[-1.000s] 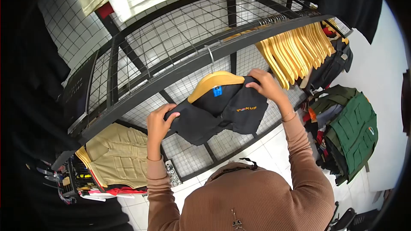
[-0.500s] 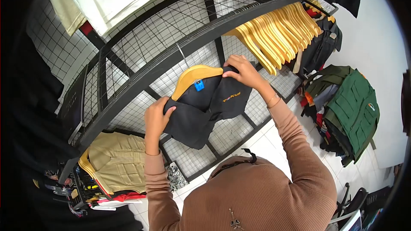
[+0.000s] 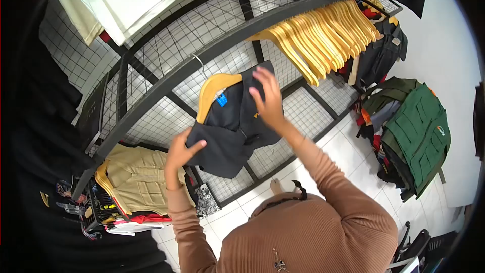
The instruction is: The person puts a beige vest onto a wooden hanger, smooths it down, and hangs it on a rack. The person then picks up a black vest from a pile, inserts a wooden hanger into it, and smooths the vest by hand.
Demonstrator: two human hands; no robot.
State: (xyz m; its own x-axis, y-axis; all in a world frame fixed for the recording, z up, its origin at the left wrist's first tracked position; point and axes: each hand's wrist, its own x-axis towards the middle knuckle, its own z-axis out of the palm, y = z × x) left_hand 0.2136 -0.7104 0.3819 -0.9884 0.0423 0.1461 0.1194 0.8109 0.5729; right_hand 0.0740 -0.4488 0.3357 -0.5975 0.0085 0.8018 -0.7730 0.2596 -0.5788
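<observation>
A dark vest (image 3: 217, 149) with a blue neck tag (image 3: 222, 99) hangs on a wooden hanger (image 3: 211, 90), whose metal hook is over the black rack bar. My left hand (image 3: 179, 157) is at the vest's left edge, thumb across the front and fingers partly hidden at the side, so the edge lies between them. Over the opposite shoulder of the vest, my right hand (image 3: 270, 100) has its fingers spread and grips nothing. It covers most of the orange lettering on the chest. On that side the shoulder fabric stands up off the hanger's end.
Several bare wooden hangers (image 3: 323, 35) hang along the rack bar (image 3: 166, 82) to the right. Beige vests (image 3: 144, 179) hang lower left, and a green vest (image 3: 422, 131) hangs on the right. White garments (image 3: 136, 0) are above; wire mesh shelving stands behind.
My right hand has let go of the vest's shoulder and opened. The hanger and vest have shifted left and turned. My left hand has moved slightly down and left along the vest's edge.
</observation>
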